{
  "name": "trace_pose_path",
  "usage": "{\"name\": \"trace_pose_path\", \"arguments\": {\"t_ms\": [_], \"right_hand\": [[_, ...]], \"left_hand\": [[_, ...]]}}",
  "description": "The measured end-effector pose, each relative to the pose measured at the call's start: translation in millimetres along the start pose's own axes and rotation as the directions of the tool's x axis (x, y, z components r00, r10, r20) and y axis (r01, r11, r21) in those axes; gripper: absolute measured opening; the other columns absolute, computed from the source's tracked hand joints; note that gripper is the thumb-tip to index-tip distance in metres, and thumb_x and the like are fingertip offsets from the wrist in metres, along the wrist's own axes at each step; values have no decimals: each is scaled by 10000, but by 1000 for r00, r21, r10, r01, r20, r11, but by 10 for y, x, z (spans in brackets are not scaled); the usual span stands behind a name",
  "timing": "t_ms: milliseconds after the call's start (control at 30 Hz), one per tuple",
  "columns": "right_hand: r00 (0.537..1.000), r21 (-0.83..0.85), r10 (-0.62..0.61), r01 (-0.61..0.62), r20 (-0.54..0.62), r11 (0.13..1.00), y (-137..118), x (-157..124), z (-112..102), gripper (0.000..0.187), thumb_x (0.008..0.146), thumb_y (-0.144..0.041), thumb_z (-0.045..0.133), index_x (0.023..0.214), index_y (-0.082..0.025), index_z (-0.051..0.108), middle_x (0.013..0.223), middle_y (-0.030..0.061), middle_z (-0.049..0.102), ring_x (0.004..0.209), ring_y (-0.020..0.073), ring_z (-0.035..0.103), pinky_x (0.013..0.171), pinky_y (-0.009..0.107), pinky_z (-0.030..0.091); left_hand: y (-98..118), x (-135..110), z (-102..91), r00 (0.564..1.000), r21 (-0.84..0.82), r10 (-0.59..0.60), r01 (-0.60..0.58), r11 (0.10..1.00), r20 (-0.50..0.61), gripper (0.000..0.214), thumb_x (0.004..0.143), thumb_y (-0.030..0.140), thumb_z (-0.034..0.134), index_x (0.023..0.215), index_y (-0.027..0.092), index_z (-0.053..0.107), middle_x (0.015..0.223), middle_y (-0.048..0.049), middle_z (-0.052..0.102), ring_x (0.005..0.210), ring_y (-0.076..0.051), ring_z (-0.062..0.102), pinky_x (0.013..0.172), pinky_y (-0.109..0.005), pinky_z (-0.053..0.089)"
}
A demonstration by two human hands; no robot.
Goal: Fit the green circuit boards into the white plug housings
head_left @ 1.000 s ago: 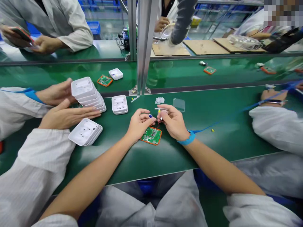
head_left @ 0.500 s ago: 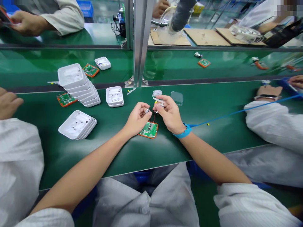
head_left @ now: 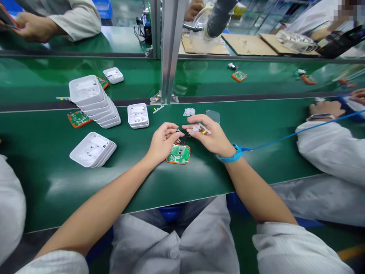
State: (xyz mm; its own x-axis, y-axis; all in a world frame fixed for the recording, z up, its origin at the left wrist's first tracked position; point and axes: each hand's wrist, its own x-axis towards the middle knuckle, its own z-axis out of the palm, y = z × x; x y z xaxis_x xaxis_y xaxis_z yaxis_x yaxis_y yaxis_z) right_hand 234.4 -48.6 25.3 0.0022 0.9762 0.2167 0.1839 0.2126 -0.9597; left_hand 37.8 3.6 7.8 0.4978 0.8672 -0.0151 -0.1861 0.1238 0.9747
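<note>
A green circuit board with an orange edge [head_left: 182, 156] lies on the bench just below my hands. Thin red and dark wires run up from it towards my left hand [head_left: 162, 142]. Between thumb and fingertips that hand pinches a small component [head_left: 178, 131], mostly covered, its kind unclear. My right hand [head_left: 215, 139], with a blue wrist strap [head_left: 234, 153], is curled round a white plastic strip with yellow bits [head_left: 203, 129]. A gap separates the two hands' fingertips. Behind them sits a small heap of whitish pieces [head_left: 189, 112], with a clear square sheet [head_left: 213, 115] beside it.
Stacked white plastic housings [head_left: 85, 91] stand at the left, with a shorter stack [head_left: 91, 150] nearer and another [head_left: 138, 115] behind. A metal post [head_left: 170, 53] rises at the bench's back. Beyond runs a green belt [head_left: 205, 80] carrying boards. Co-workers' arms are on both sides.
My right hand has shifted right, away from the left, and the white strip now lies against its fingers. Items on the belt have moved left. The co-worker's left-side arm has drawn back.
</note>
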Motion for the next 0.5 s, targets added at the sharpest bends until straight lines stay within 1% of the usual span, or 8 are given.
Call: {"name": "trace_pose_path", "arguments": {"t_ms": [67,133,200,267,300,367,433,500], "right_hand": [[999,126,31,-31,-4,992,-33,-12,27,429,817,-442,849,1157,-274,649,1329,56,603,1241,270,673,1104,451,557],[998,257,61,-51,-32,965,-49,-16,71,498,752,-433,904,1141,-279,633,1279,35,642,1266,270,662,1109,446,557],[994,346,90,-65,-56,936,-49,-8,117,529,692,-422,946,1081,-261,626,1139,22,697,1210,268,696,1063,441,589],[991,398,122,-88,-60,913,-32,7,153,522,674,-427,955,1028,-242,619,991,14,731,1107,261,741,981,434,629],[989,413,132,-93,-66,906,-19,17,167,512,675,-430,954,1010,-236,619,944,13,740,1056,253,756,946,428,641],[986,416,129,-74,-106,906,17,35,183,486,673,-426,954,981,-229,634,920,17,755,995,236,768,918,410,644],[982,377,98,-31,-160,926,56,49,187,445,673,-422,954,947,-225,663,928,20,763,962,215,766,910,385,637],[981,314,51,10,-186,949,87,53,185,393,698,-436,936,914,-221,687,923,22,765,900,192,759,874,367,636]], "left_hand": [[3,-6,5,1000,-12,9,-8,1000,23,263,819,263,766,994,176,590,859,-31,767,749,-128,700,748,-268,542],[1,-8,10,998,-20,22,-20,1000,60,277,811,263,785,993,174,596,858,-23,765,820,-143,727,812,-282,549],[-2,-9,15,996,-37,21,-18,999,90,293,804,268,802,990,173,596,862,-20,760,863,-156,744,849,-296,557],[-2,-9,15,994,-71,0,8,997,113,316,805,285,812,997,174,586,881,-22,756,852,-164,755,841,-310,574],[-2,-10,15,992,-92,-12,24,995,126,330,807,294,815,1004,175,579,892,-24,752,838,-168,759,829,-316,584],[-1,-10,11,989,-121,-24,42,992,146,348,814,307,815,1022,181,566,902,-20,736,816,-173,763,804,-322,600],[-8,-7,7,989,-126,2,16,992,145,339,828,301,805,1037,185,565,901,-11,713,828,-168,761,808,-313,604],[-26,-3,2,990,-115,50,-35,993,134,300,849,274,780,1047,186,574,904,-1,685,854,-151,752,836,-298,599]]}}
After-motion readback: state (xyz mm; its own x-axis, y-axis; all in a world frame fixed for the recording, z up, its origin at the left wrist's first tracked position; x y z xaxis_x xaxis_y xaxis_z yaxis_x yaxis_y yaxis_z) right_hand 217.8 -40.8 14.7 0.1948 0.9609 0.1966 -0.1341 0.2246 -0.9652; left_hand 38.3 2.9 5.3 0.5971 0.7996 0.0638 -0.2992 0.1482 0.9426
